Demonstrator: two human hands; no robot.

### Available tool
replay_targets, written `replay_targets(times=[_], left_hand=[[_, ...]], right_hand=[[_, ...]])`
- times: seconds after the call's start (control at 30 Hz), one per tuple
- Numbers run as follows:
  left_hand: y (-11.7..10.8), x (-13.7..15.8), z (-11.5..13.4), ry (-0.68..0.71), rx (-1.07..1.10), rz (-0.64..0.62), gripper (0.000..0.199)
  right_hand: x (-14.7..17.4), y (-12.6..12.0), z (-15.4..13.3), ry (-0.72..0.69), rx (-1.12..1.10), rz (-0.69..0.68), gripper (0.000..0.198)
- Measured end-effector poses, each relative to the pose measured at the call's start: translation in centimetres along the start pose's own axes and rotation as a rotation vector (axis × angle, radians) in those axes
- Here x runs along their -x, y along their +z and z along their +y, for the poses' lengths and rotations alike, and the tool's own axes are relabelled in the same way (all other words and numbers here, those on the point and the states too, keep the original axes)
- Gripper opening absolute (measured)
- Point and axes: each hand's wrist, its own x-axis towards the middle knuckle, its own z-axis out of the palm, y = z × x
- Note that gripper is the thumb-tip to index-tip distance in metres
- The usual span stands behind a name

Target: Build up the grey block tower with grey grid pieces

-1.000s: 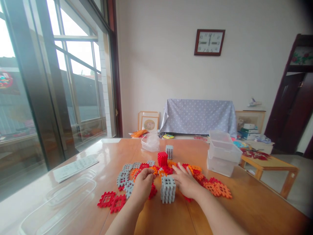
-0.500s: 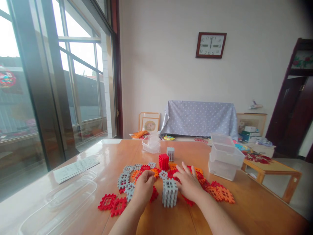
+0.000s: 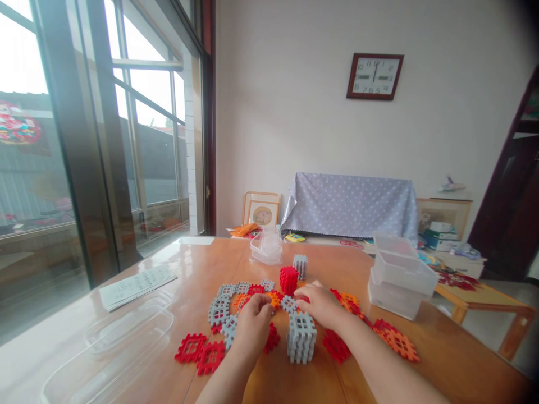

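Note:
My left hand (image 3: 254,320) is held over the toy pieces with its thumb and fingers pressed together. An orange notched building piece (image 3: 275,299) lies right at its fingertips; whether it is gripped I cannot make out. My right hand (image 3: 320,303) has its fingers bent round a red building piece (image 3: 302,299), mostly hidden by the hand. Between the hands lies a small grey piece (image 3: 288,304). Closer to me stands a stack of grey window-patterned pieces (image 3: 301,338). Behind the hands are a red stack (image 3: 288,280) and another grey stack (image 3: 300,266).
Loose red pieces (image 3: 211,357) and grey pieces (image 3: 219,310) lie left, orange ones (image 3: 402,343) right. Clear plastic boxes (image 3: 396,292) stand at the right, a clear container (image 3: 266,251) at the back. A transparent lid (image 3: 105,359) and a paper sheet (image 3: 138,287) rest on the left.
My right hand has moved forward, and its spread fingers have closed in on a red piece. The left hand stays almost in place. The whole view has turned slightly left.

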Motion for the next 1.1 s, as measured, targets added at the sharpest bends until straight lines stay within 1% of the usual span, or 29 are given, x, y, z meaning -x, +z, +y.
replay_targets(times=[0.07,0.13,0.3,0.5,0.63,0.73,0.83,0.97,1.1], left_hand=[[0.0,0.1,0.1,0.002,0.002,0.002,0.014],[0.0,0.2,0.3,0.013,-0.003,0.007,0.012],[-0.1,0.4,0.6,0.018,0.001,0.009,0.011],[0.0,0.4,0.7,0.013,0.028,-0.009,0.012],[0.1,0.2,0.4,-0.005,0.033,-0.009,0.014],[0.2,0.2,0.4,-0.019,0.046,-0.008,0.016],[0.1,0.4,0.9,-0.003,0.049,-0.012,0.016],[-0.1,1.0,1.8,0.007,0.033,-0.025,0.018],[-0.3,1.1,2.2,0.015,0.031,-0.034,0.019]], right_hand=[[-1.1,0.6,0.1,-0.031,0.000,-0.027,0.024],[-1.9,1.4,0.2,-0.052,0.001,-0.052,0.030],[-2.8,2.6,0.8,-0.074,0.020,-0.088,0.040],[-2.1,2.7,0.7,-0.054,0.052,-0.043,0.027],[-0.9,2.3,1.0,0.021,0.063,0.037,0.030],[0.0,1.7,1.8,0.079,0.075,0.096,0.034],[0.9,0.9,2.9,0.137,0.048,0.157,0.034],[1.9,-0.4,4.0,0.224,-0.128,0.302,0.032],[2.8,-1.3,4.9,0.326,-0.341,0.466,0.030]])
